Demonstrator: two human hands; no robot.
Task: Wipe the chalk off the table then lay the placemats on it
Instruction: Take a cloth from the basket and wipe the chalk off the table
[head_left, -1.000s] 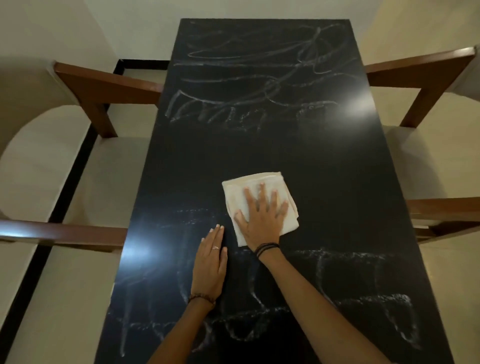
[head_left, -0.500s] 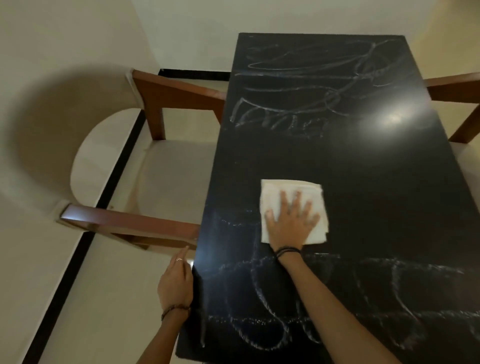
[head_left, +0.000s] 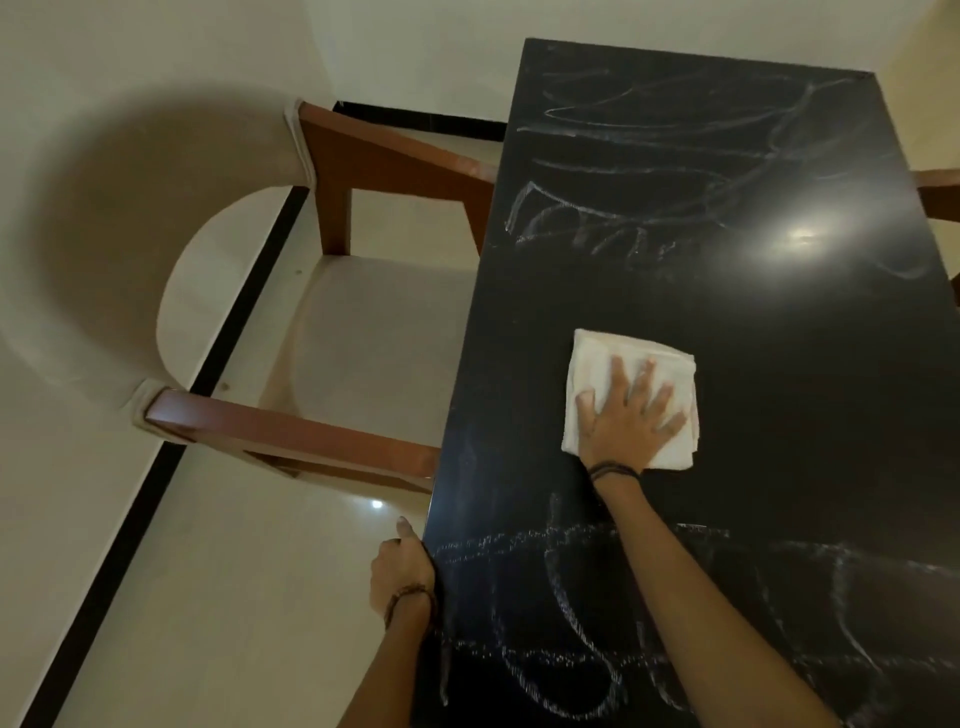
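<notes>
A long black table (head_left: 810, 374) carries white chalk scrawls at its far end (head_left: 649, 171) and near end (head_left: 597, 639); the middle band looks dark and free of marks. A folded white cloth (head_left: 602, 358) lies flat on that middle band. My right hand (head_left: 628, 421) presses on the cloth with its fingers spread straight. My left hand (head_left: 400, 571) is at the table's left edge, with the fingers wrapped over and under the rim and mostly hidden. No placemats are in view.
A wooden armchair with a pale seat (head_left: 374, 332) stands tucked against the table's left side, its near armrest (head_left: 291, 436) just ahead of my left hand. Part of another chair's arm (head_left: 937, 179) shows at the right. A black floor stripe (head_left: 171, 467) runs along the left.
My left hand left the tabletop and moved to the table's left edge, where it now holds the rim. The cloth and right hand stay on the middle of the table. The view swung left.
</notes>
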